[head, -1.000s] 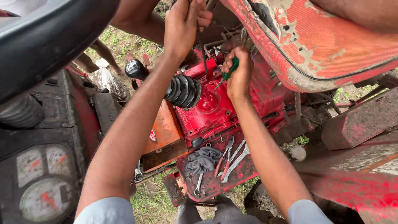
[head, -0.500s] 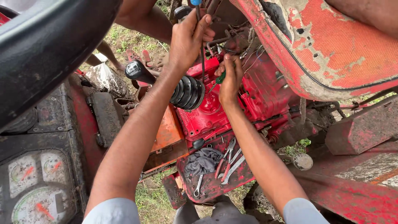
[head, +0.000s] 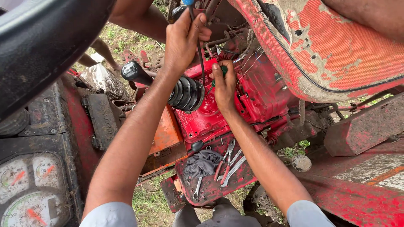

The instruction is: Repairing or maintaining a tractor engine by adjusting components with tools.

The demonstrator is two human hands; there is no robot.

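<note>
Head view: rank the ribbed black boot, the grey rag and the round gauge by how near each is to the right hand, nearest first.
From the right hand in the head view:
1. Ribbed black boot: just to its left, on the lever.
2. Grey rag: below it, lying on the red footplate beside the wrenches.
3. Round gauge: far off at the lower left corner, on the dash.

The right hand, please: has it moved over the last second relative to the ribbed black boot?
Yes. The right hand has dropped from above the ribbed black boot to level beside it.
</note>
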